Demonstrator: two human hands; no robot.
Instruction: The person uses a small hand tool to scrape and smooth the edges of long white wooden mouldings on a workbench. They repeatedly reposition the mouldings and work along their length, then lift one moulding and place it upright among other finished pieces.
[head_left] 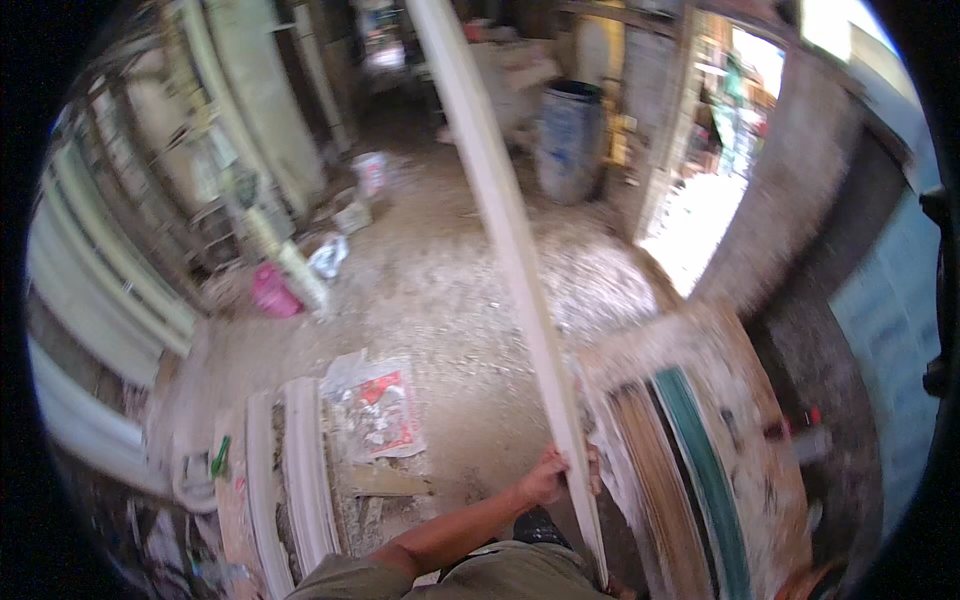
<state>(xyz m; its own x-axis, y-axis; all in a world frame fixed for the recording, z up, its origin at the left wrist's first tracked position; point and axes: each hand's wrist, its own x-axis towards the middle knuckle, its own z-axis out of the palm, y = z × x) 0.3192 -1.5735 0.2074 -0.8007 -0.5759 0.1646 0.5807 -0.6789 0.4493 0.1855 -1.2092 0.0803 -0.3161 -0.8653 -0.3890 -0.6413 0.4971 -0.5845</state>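
A long pale wooden board [510, 230] slants up from my body, past the top edge of the picture. My left hand [546, 478] is closed around its lower part, with fingertips showing on the right side of the wood. At the bottom edge, a small piece of my right hand [620, 588] shows beside the board's near end; its fingers are hidden. Right of the board, a brown moulding strip [660, 490] and a green moulding strip [705, 480] lie on a worn worktable [765, 450].
White moulding strips [312, 470] lie on a bench at the left, beside a printed plastic sack [385, 415]. Long panels [110, 270] lean along the left. A pink bag [275, 290] sits on the dusty floor. A blue drum [570, 140] stands near the bright doorway [715, 170].
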